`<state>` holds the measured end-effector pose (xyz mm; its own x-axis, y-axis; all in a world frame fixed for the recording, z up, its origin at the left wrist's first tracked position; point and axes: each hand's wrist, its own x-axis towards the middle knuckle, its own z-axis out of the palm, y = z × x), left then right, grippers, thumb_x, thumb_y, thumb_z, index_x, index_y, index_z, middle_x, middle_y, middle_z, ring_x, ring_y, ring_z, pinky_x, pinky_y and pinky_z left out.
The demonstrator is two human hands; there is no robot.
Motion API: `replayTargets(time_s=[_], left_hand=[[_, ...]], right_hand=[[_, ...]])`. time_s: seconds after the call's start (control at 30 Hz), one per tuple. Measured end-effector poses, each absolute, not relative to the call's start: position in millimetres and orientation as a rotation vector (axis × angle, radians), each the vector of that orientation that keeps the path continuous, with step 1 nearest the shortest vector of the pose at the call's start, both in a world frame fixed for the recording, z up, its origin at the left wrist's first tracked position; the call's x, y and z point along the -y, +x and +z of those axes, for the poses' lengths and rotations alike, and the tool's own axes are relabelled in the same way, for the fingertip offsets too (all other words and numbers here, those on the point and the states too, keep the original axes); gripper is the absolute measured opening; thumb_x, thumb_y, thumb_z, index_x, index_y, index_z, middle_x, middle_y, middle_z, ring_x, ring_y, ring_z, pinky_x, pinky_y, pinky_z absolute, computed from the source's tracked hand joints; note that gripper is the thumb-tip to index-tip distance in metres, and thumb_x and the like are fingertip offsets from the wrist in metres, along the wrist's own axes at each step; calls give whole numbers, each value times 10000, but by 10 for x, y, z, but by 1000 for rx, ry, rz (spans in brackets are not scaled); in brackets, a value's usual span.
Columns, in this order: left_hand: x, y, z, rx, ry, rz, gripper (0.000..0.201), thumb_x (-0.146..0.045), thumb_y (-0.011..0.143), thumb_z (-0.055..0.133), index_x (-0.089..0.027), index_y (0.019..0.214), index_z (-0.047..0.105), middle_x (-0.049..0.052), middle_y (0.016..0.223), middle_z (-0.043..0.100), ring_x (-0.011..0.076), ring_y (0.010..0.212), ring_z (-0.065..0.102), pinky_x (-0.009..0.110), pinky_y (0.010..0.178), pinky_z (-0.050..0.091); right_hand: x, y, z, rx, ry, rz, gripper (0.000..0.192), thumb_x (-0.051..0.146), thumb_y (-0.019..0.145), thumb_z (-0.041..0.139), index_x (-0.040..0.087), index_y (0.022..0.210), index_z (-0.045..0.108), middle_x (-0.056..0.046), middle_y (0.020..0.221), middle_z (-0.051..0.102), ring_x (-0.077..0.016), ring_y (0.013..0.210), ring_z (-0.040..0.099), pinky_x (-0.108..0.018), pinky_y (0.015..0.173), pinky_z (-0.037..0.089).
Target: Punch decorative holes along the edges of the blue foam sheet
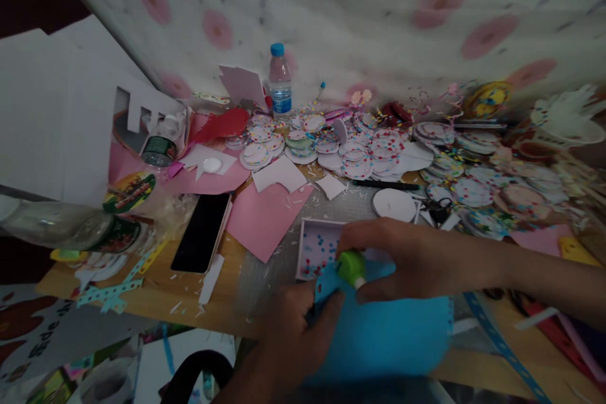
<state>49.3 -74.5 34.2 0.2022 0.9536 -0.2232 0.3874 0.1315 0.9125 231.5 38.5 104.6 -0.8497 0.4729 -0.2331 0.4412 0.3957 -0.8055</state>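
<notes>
A sheet of blue paper (392, 334) spreads over the front edge of the table, several small holes along its edges. My left hand (303, 328) is closed on its left corner, thumb on top. In my right hand (392, 259) is a small green craft punch (351, 267), gripped between thumb and fingers at the paper's upper edge. Just behind the punch sits a shallow white box (307, 241) with blue and red paper dots in it, partly covered by my right hand and the paper.
A phone (201, 233) and pink paper (269, 218) lie left. Piles of dotted white paper discs (360, 151) line the back, beside a water bottle (280, 85). A black pen (386, 184), scissors (436, 205) and a white disc (394, 204) lie behind my right hand. A large bottle (71, 227) lies far left.
</notes>
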Motion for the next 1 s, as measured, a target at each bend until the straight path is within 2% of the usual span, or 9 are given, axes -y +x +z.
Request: replayTargets(time_s=[0.1, 0.3, 0.6, 0.7, 0.8, 0.87, 0.93, 1.0], left_hand=[[745, 493, 322, -1330, 1369, 688, 292, -362, 908, 496, -165, 715, 592, -25, 643, 574, 108, 597, 497, 208, 552, 365], [740, 475, 241, -1335, 1348, 639, 305, -396, 899, 507, -160, 738, 613, -32, 623, 536, 106, 594, 478, 207, 543, 353], [679, 487, 255, -1360, 1360, 592, 305, -387, 894, 505, -163, 756, 658, -14, 634, 568, 122, 611, 513, 221, 552, 384], [609, 488, 318, -1380, 1294, 595, 238, -366, 842, 578, -174, 946, 671, 17, 779, 659, 166, 744, 606, 241, 644, 464], [547, 460, 362, -1348, 1251, 664, 532, -324, 755, 671, -182, 1256, 560, 78, 1132, 670, 226, 1024, 617, 293, 848, 501], [528, 441, 367, -1303, 1261, 676, 677, -329, 705, 725, -192, 1331, 508, 89, 1280, 608, 253, 1145, 573, 327, 949, 475], [525, 444, 359, -1278, 1282, 651, 756, -373, 644, 788, -224, 1335, 518, 74, 1292, 608, 272, 1149, 576, 352, 960, 479], [530, 480, 346, -1316, 1282, 666, 726, -411, 622, 810, -250, 1289, 572, 51, 1222, 657, 278, 1095, 610, 359, 923, 505]], right_hand=[[-413, 2300, 1016, 2562, -962, 1626, 179, 325, 714, 698, 211, 850, 674, 5, 771, 620, -155, 729, 563, -239, 652, 453], [-471, 2316, 915, 2605, -937, 1673, 275, 355, 718, 685, 174, 923, 661, -18, 835, 631, -165, 769, 562, -251, 670, 455], [-432, 2293, 834, 2750, -961, 1390, 184, 280, 711, 690, 149, 833, 649, -65, 850, 627, -182, 746, 552, -285, 665, 439], [-418, 2280, 821, 2774, -970, 1347, 164, 267, 708, 704, 148, 803, 643, -46, 779, 618, -172, 719, 540, -279, 656, 424], [-412, 2269, 816, 2774, -980, 1346, 165, 255, 706, 718, 145, 803, 643, -33, 748, 609, -166, 714, 537, -269, 645, 411], [-408, 2262, 816, 2765, -994, 1345, 176, 257, 705, 725, 144, 816, 647, -34, 753, 610, -166, 721, 535, -268, 645, 407], [-397, 2256, 810, 2767, -1022, 1336, 187, 268, 703, 731, 143, 813, 648, -34, 746, 607, -169, 723, 532, -269, 641, 403], [-377, 2256, 789, 2776, -1049, 1307, 183, 269, 696, 732, 141, 795, 646, -33, 733, 602, -169, 717, 526, -265, 630, 397]])
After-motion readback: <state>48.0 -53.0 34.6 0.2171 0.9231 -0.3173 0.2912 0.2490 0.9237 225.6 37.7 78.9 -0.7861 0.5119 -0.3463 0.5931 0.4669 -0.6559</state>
